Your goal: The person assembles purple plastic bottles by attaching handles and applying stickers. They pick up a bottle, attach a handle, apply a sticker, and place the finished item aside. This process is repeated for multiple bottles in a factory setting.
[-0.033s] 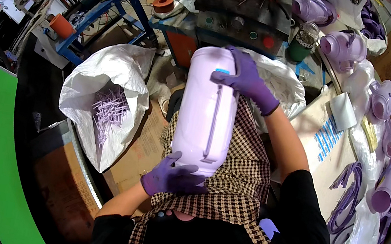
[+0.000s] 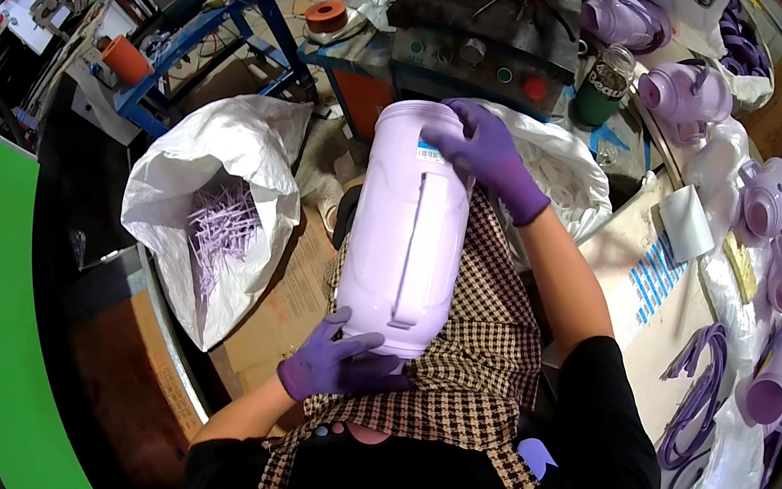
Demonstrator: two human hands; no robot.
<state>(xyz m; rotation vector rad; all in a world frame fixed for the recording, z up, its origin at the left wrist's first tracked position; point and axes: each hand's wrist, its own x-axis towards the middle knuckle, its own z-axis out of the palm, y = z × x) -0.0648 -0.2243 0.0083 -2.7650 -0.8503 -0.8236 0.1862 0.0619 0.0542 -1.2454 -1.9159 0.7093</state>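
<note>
A lilac plastic jug body (image 2: pixel 385 213) with a long side handle (image 2: pixel 420 249) lies lengthwise over my apron, its threaded end away from me. Purple-gloved, my right hand (image 2: pixel 494 162) grips that far end, thumb across the front beside a small blue and white label (image 2: pixel 430 151). My left hand (image 2: pixel 340 367), gloved alike, holds the near end from the left and below, some of its fingers hidden under the jug body.
To the left stands a white sack (image 2: pixel 161 195) with thin lilac plastic strips (image 2: pixel 225 220). Ahead is a dark machine (image 2: pixel 482 41) with buttons. On the right are a board with blue label strips (image 2: pixel 661 278), purple straps (image 2: pixel 696 402), a glass jar (image 2: pixel 605 86) and several lilac jug bodies (image 2: pixel 688 95).
The jug body has turned about its length, so the handle faces up more and more of the label shows. It has shifted slightly left. Both hands keep hold.
</note>
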